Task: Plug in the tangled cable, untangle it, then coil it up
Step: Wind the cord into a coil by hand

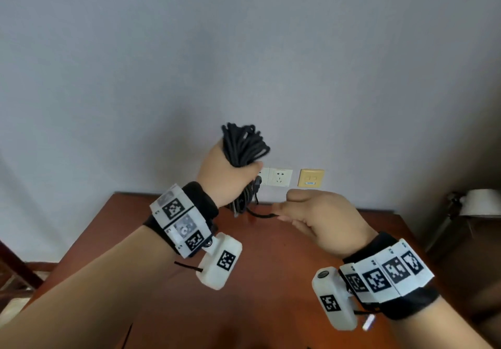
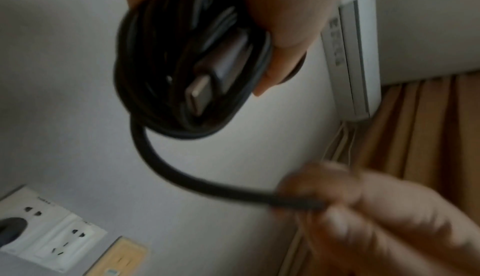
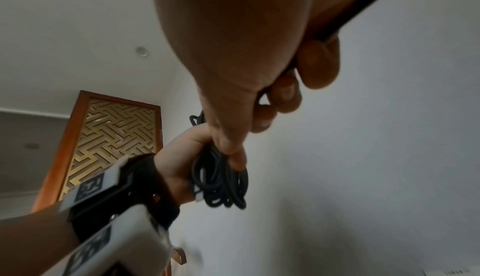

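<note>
My left hand (image 1: pixel 230 177) grips a bundle of black cable (image 1: pixel 242 148) held upright in front of the wall sockets (image 1: pixel 280 177). In the left wrist view the coil (image 2: pixel 166 65) wraps round a metal-tipped connector (image 2: pixel 200 91). One strand (image 1: pixel 260 214) leaves the bottom of the bundle and runs to my right hand (image 1: pixel 282 214), which pinches it above the table. The right wrist view shows this strand (image 3: pixel 363 7) passing between the fingers (image 3: pixel 317 62). A black plug (image 2: pixel 10 232) sits in the left socket.
The red-brown wooden table (image 1: pixel 271 281) stands against the grey wall. A yellow wall plate (image 1: pixel 311 178) is right of the sockets. A white lamp (image 1: pixel 479 202) stands at the far right. An air conditioner (image 2: pixel 355 54) and tan curtain (image 2: pixel 428 136) are overhead.
</note>
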`<state>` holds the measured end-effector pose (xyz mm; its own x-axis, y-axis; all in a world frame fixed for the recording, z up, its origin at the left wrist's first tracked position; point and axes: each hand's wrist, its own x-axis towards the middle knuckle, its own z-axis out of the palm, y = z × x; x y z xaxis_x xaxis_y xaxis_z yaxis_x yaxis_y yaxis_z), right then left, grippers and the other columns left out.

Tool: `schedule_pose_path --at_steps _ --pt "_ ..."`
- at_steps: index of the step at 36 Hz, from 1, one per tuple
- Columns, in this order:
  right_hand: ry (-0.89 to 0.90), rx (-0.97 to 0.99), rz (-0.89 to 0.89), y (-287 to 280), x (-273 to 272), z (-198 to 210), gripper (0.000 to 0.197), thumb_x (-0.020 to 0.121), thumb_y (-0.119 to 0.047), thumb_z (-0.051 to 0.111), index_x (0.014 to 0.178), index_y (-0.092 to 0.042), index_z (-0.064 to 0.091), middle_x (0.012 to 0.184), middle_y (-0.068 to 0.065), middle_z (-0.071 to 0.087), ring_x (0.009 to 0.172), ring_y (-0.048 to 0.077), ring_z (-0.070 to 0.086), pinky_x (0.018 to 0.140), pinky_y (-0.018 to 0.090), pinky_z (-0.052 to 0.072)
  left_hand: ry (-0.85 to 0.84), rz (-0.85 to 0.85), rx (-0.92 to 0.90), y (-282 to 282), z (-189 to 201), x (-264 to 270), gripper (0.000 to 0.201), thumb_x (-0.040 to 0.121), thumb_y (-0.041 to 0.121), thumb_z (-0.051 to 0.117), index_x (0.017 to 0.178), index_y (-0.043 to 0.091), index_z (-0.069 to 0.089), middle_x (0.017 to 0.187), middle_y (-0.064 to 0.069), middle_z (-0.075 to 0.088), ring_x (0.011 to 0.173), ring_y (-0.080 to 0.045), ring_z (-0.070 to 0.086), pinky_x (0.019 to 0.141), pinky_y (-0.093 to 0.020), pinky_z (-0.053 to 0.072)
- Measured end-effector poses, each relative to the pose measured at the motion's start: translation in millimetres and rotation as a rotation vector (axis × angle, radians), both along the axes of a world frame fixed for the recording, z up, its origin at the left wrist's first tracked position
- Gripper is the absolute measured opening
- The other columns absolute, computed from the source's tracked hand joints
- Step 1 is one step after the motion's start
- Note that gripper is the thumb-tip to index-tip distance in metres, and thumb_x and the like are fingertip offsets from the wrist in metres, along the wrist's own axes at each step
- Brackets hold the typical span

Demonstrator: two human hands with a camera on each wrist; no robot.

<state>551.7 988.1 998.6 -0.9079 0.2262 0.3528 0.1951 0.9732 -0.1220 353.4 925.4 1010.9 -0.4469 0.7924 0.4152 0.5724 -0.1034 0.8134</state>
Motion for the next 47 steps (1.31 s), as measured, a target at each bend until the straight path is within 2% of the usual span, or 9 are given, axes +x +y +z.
schedule_pose_path --at_steps 5,9,17,22,26,30,40,43,47 --pt "0.275 0.066 -0.116 -1.3 -7.5 5.6 0.035 0.088 -0.052 0.048 0.081 -0.021 0.061 0.068 -0.013 0.051 0.056 0.012 0.053 0.046 0.025 0.041 -0.047 -0.244 -0.163 -0.4 -9.1 9.2 0.046 0.061 0.056 0.076 0.09 0.022 0.065 0.083 0.013 0.067 0.082 -0.005 0.064 0.076 -0.027 0.05" --pt "0.394 -0.038 -0.317 1.4 -8.1 7.8 0.045 0.077 -0.065 0.055 0.071 -0.023 0.04 0.052 -0.016 0.032 0.045 0.003 0.033 0.043 0.028 0.033 -0.196 -0.411 -0.187 -5.2 -10.3 14.4 0.07 0.055 0.059 0.07 0.098 0.003 0.067 0.093 -0.011 0.068 0.089 -0.017 0.063 0.089 -0.036 0.05" --pt "0.378 -0.322 -0.337 -1.1 -15.1 19.4 0.055 0.057 -0.061 0.074 0.072 -0.024 0.037 0.051 -0.01 0.039 0.046 0.01 0.036 0.047 0.026 0.032 -0.167 -0.502 -0.282 -3.5 -13.7 23.9 0.038 0.055 0.035 0.081 0.076 0.008 0.065 0.07 0.001 0.062 0.071 -0.014 0.06 0.077 -0.04 0.051" --pt "0.359 -0.37 -0.279 4.7 -15.4 20.2 0.051 0.063 -0.052 0.078 0.081 -0.02 0.043 0.058 -0.007 0.047 0.05 0.008 0.039 0.05 0.022 0.033 -0.233 -0.493 -0.314 -6.8 -9.7 28.0 0.025 0.061 0.014 0.069 0.072 -0.005 0.058 0.07 -0.014 0.059 0.069 -0.023 0.059 0.075 -0.05 0.052" --pt "0.4 -0.505 -0.172 8.7 -12.2 18.8 0.033 0.078 -0.033 0.075 0.091 -0.016 0.049 0.065 -0.006 0.048 0.052 0.004 0.041 0.053 0.016 0.035 -0.505 -0.441 -0.308 -9.7 -11.2 29.3 0.011 0.065 0.004 0.066 0.076 0.004 0.066 0.067 -0.009 0.062 0.068 -0.024 0.064 0.079 -0.049 0.054" --pt "0.468 -0.726 -0.154 19.0 6.0 15.0 0.009 0.091 -0.014 0.062 0.095 -0.018 0.055 0.076 0.004 0.049 0.046 0.008 0.04 0.048 0.018 0.035 -0.868 -0.324 -0.3 -11.4 -12.7 16.3 0.009 0.084 -0.004 0.061 0.08 0.004 0.065 0.067 -0.009 0.062 0.062 -0.019 0.067 0.056 -0.027 0.055" --pt "0.343 -0.641 -0.261 34.8 5.9 -6.6 0.035 0.095 -0.004 0.049 0.098 -0.037 0.063 0.077 -0.006 0.06 0.049 0.01 0.056 0.054 0.016 0.044 -1.137 -0.388 -0.292 -10.0 -16.3 9.2 0.008 0.071 0.004 0.068 0.077 0.004 0.062 0.066 -0.006 0.058 0.057 -0.015 0.066 0.052 -0.022 0.052" --pt "0.221 -0.54 -0.293 34.2 -0.6 -8.7 0.03 0.094 -0.006 0.051 0.096 -0.034 0.058 0.085 -0.008 0.065 0.067 0.004 0.064 0.07 0.017 0.047 -1.052 -0.431 -0.316 -6.6 -16.2 14.0 0.012 0.063 0.009 0.066 0.074 0.006 0.063 0.066 -0.005 0.057 0.055 -0.015 0.064 0.056 -0.025 0.055" --pt "0.267 -0.53 -0.24 26.4 -6.4 -4.9 0.039 0.092 -0.002 0.051 0.119 -0.03 0.045 0.108 -0.012 0.06 0.098 0.0 0.058 0.086 0.015 0.045 -0.84 -0.411 -0.327 -5.8 -20.5 14.4 0.011 0.065 0.009 0.069 0.071 0.004 0.06 0.065 -0.006 0.056 0.058 -0.017 0.065 0.086 -0.043 0.054"
